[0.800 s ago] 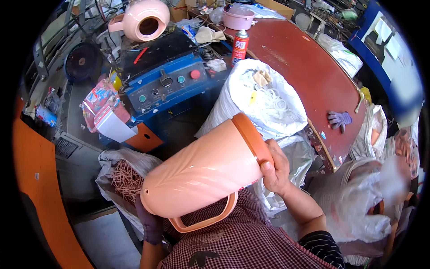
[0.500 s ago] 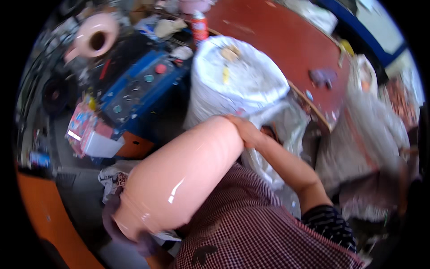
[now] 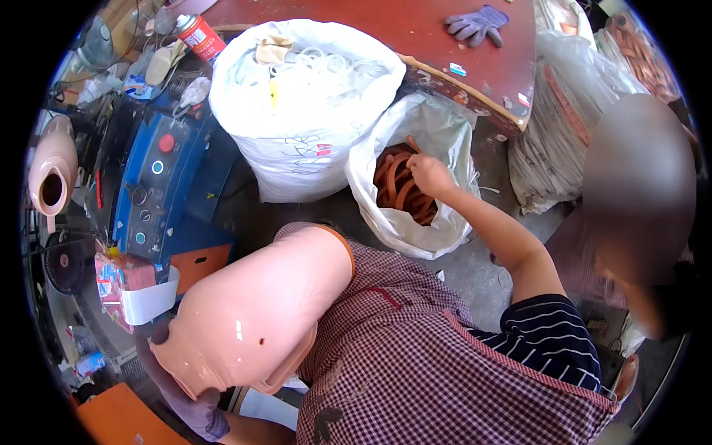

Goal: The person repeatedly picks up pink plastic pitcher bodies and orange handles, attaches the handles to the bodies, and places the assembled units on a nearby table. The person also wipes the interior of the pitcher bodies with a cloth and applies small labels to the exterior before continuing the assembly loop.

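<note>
Right hand (image 3: 430, 176) has moved to the brown rings (image 3: 403, 194), its grip unclear.

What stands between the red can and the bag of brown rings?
A large white sack, between the red can and the bag of brown rings, in the head view.

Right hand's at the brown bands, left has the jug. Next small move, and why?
Probably lift one brown curved band clear of the smaller white sack with the bare right hand: its fingertips are among the bands, while the gloved left hand supports the pink jug near its mouth.
</note>
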Demonstrator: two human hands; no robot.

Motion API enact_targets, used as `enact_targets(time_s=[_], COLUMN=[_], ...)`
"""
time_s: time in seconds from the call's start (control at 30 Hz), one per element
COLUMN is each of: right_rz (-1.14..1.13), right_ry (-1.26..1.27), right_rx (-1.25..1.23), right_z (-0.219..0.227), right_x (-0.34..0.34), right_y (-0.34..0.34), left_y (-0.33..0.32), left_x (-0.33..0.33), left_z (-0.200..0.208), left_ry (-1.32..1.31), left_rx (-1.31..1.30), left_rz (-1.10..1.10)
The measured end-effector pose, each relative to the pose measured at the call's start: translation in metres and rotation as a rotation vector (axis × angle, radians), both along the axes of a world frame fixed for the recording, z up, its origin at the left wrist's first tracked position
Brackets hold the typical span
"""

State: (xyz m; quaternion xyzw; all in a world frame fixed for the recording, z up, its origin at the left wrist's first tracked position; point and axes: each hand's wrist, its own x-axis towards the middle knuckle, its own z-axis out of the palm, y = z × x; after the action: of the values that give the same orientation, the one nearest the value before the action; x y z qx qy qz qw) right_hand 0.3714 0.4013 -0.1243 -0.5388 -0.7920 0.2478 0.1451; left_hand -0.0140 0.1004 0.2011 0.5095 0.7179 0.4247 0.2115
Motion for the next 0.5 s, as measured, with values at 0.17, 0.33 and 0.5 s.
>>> enact_targets(time_s=[0.17, 0.33, 0.5], right_rz=[0.760, 0.796, 0.256], right_ry=[-0.503, -0.734, -0.222], right_rx=[0.465, 0.155, -0.085], right_z=[-0.096, -0.034, 0.134], right_x=[-0.014, 0.001, 0.034], right_y=[0.001, 0.029, 0.040], left_y=[0.038, 0.037, 0.027], left_x=[0.028, 0.013, 0.008], left_z=[-0.007, -0.025, -0.024], left_ry=[0.065, 0.019, -0.027], left_rx=[0.141, 0.238, 0.313], left_rz=[0.076, 0.224, 0.336])
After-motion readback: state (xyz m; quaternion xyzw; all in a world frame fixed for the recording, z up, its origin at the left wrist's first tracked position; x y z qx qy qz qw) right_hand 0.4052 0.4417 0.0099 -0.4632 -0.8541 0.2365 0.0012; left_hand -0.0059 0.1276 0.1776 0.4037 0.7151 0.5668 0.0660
